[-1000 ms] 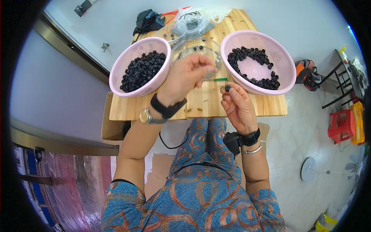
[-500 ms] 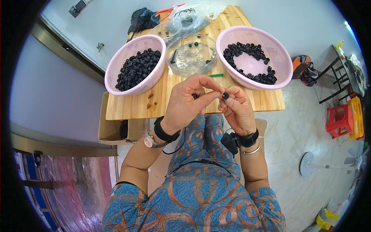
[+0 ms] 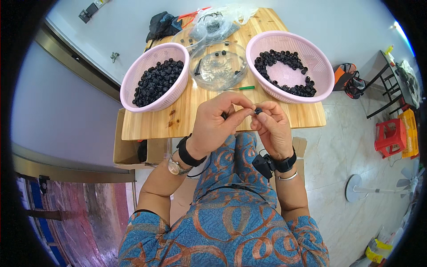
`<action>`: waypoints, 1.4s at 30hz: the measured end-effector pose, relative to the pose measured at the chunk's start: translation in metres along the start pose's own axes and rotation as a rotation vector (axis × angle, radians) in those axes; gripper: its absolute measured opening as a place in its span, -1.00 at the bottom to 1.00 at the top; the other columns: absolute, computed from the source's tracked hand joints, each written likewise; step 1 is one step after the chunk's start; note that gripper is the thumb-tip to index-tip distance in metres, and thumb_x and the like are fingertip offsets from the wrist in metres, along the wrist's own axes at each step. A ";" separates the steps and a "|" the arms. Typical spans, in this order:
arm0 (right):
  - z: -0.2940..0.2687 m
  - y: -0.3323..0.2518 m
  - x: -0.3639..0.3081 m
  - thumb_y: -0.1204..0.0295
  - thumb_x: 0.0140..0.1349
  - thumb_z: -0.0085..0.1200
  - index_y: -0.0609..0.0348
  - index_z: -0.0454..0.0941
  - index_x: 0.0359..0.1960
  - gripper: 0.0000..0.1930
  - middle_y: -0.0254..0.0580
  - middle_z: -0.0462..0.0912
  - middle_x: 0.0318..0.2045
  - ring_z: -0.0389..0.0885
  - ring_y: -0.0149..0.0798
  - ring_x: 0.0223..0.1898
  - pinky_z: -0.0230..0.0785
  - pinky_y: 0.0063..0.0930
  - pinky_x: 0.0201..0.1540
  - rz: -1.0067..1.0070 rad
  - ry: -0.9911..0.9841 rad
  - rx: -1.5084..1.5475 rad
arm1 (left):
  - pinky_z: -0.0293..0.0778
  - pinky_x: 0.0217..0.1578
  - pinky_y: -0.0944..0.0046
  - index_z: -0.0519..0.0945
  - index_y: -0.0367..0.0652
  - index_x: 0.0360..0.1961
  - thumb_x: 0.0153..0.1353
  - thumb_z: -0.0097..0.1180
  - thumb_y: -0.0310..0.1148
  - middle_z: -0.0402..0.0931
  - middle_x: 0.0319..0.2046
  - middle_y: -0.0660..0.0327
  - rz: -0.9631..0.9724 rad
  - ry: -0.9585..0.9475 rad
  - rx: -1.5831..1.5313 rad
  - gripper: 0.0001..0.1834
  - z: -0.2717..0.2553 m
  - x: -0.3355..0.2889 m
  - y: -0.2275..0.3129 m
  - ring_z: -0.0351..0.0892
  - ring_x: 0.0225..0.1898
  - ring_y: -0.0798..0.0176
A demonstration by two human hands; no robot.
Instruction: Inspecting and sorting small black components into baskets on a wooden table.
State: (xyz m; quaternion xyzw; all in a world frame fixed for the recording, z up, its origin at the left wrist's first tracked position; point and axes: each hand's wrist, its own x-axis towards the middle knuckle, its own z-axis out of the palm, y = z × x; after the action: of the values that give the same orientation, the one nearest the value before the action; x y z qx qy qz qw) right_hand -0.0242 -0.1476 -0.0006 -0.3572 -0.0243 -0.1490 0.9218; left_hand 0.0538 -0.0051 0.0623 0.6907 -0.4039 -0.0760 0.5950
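— Grip, left hand (image 3: 216, 120)?
— Curled, fingertips pinched toward the right; thumb and forefinger meeting at a small black part (image 3: 257, 110). Something dark also showing under the fingers, too small to identify.

— Right hand (image 3: 272, 126)?
— Closed on the same black part from the right, thumb and forefinger tips pressed to it. Held jointly, above the near edge of the table (image 3: 187, 122), over the lap.

— Surroundings?
— Far left on the table: pink basket (image 3: 141, 71), heaped with black parts. Far right: second pink basket (image 3: 320, 66), parts spread along its far and right sides. Between the two: clear bowl (image 3: 218, 66) with a few black parts. Just near the bowl: green-handled tool (image 3: 242, 88), lying flat, untouched.

— Wrists?
— Black bands on both; watch also on the left.
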 end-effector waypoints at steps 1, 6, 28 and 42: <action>0.002 0.000 -0.001 0.60 0.15 0.04 0.26 0.42 -0.10 -0.74 -0.19 0.59 -0.34 0.54 -0.43 -0.39 0.44 -0.61 -0.32 -0.028 0.026 -0.042 | 0.14 -0.70 0.60 0.53 -0.24 -0.26 0.11 0.14 -0.52 0.47 -0.58 0.36 -0.124 -0.011 -0.125 -0.85 0.000 0.000 0.001 0.28 -0.69 0.64; 0.011 0.008 -0.010 0.63 0.13 0.05 0.31 0.45 -0.13 -0.76 -0.23 0.54 -0.32 0.49 -0.47 -0.40 0.36 -0.67 -0.34 -0.289 0.045 -0.469 | 0.16 -0.71 0.61 0.52 -0.25 -0.23 0.14 0.13 -0.48 0.48 -0.56 0.35 -0.323 -0.002 -0.410 -0.84 0.001 -0.001 -0.005 0.30 -0.68 0.62; 0.015 0.004 -0.017 0.61 0.18 0.01 0.33 0.39 -0.12 -0.78 -0.16 0.55 -0.28 0.54 -0.43 -0.34 0.43 -0.63 -0.29 -0.287 -0.003 -0.446 | 0.24 -0.67 0.58 0.50 -0.31 -0.24 0.17 0.03 -0.53 0.53 -0.40 0.22 -0.155 -0.126 -0.078 -0.86 -0.003 -0.015 -0.009 0.34 -0.66 0.55; 0.007 0.013 -0.024 0.62 0.14 0.04 0.30 0.44 -0.18 -0.81 -0.12 0.56 -0.27 0.54 -0.39 -0.37 0.44 -0.57 -0.35 -0.136 -0.004 -0.222 | 0.10 -0.81 0.63 0.43 -0.24 -0.27 0.16 0.07 -0.52 0.47 -0.54 0.23 -0.330 -0.001 -0.658 -0.88 0.007 -0.034 -0.012 0.22 -0.78 0.59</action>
State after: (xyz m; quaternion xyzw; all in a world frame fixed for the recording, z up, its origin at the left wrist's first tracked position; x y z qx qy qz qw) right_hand -0.0430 -0.1275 -0.0080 -0.4547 -0.0339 -0.2122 0.8643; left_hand 0.0331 0.0113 0.0372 0.5183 -0.2411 -0.2971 0.7648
